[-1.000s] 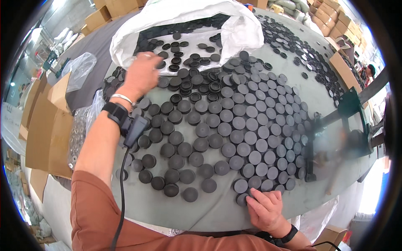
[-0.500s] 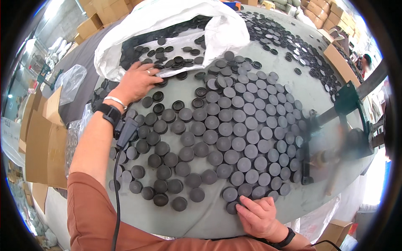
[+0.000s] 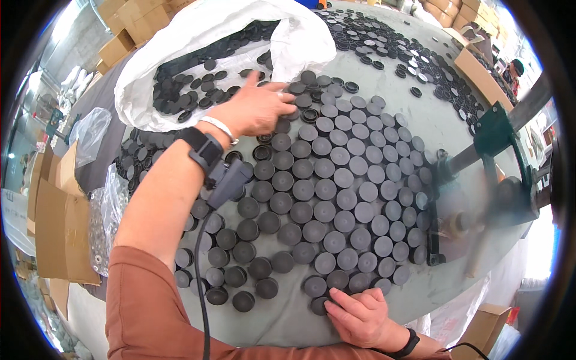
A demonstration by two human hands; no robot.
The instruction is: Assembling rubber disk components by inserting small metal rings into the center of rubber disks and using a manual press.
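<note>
My left hand (image 3: 255,111) reaches out over the near edge of a white sack (image 3: 135,78), fingers spread, over black round caps (image 3: 309,115) at the top of a large group. No cap shows gripped in it; what lies under the palm is hidden. At the near edge of the group, my right hand (image 3: 363,315) is curled, its thumb and fingertips against the rim of a black cap (image 3: 320,305). Most caps in the group lie with their flat faces up, close together; several by the sack show their hollow side.
More black caps (image 3: 384,51) are scattered at the far right of the grey-green table (image 3: 282,321). A green metal hand press (image 3: 498,144) stands at the right. An open cardboard box (image 3: 63,228) and clear plastic bags (image 3: 90,135) are at the left. A cable hangs from my left wrist.
My left hand has moved right from the sack's left part to the top of the cap group, its fingers spreading. My right hand stays by the same cap. The whole view has shifted slightly.
</note>
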